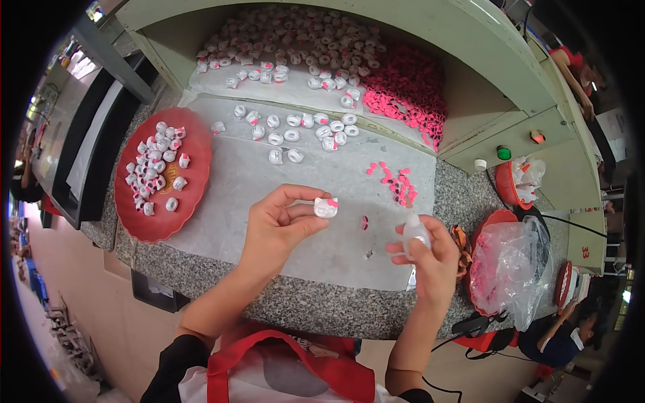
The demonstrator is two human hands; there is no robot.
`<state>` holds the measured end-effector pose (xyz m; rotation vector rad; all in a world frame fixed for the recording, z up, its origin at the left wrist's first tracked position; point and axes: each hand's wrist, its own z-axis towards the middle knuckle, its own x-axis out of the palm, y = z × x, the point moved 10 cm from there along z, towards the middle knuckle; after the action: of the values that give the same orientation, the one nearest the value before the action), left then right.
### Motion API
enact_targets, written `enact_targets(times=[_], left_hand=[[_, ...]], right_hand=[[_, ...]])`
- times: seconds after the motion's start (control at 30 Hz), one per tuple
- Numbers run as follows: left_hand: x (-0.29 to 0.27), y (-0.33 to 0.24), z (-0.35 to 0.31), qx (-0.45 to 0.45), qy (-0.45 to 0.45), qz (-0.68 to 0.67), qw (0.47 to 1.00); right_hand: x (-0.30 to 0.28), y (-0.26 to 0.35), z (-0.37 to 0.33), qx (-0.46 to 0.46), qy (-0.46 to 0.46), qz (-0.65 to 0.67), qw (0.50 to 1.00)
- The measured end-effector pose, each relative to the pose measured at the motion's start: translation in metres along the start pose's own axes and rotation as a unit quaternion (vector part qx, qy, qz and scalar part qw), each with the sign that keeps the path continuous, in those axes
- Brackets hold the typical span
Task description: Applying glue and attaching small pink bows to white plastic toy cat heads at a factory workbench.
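Observation:
Between the thumb and fingers of my left hand [279, 218] is a small white figurine head [326, 207] with a pink patch on top, held above the paper sheet. To its right, my right hand [433, 258] grips a small translucent squeeze bottle [415, 235], its thin nozzle pointing up. A single pink piece with a dark spot [365, 222] lies on the sheet between my hands. Just beyond the bottle, several loose pink pieces [401, 185] are scattered. White figurine heads [293, 121] stand in loose rows farther back on the paper.
On the left sits a red scalloped tray [134, 225] of white heads with pink patches. A shelf behind carries a heap of white heads [289, 37] and a pile of pink pieces [406, 94]. At right are a red basket [505, 185] and a plastic-bag-covered red tray [478, 269].

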<state>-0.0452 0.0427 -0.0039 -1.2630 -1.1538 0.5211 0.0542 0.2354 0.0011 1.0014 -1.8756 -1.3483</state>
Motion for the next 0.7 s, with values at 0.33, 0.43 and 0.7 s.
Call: enact_targets(times=[0.33,0.43,0.7], left_hand=[[-0.003,0.011,0.001,-0.009,-0.008,-0.009,1.0],[0.005,0.015,-0.003,-0.017,0.003,-0.002,1.0],[0.027,0.012,-0.01,0.046,0.035,0.076,0.995]], right_hand=[[0.04,-0.015,0.025,-0.158,-0.016,-0.515,0.842],[0.04,-0.01,0.023,-0.164,0.006,-0.516,0.841],[0.053,0.009,-0.008,-0.049,0.106,0.096,0.989]])
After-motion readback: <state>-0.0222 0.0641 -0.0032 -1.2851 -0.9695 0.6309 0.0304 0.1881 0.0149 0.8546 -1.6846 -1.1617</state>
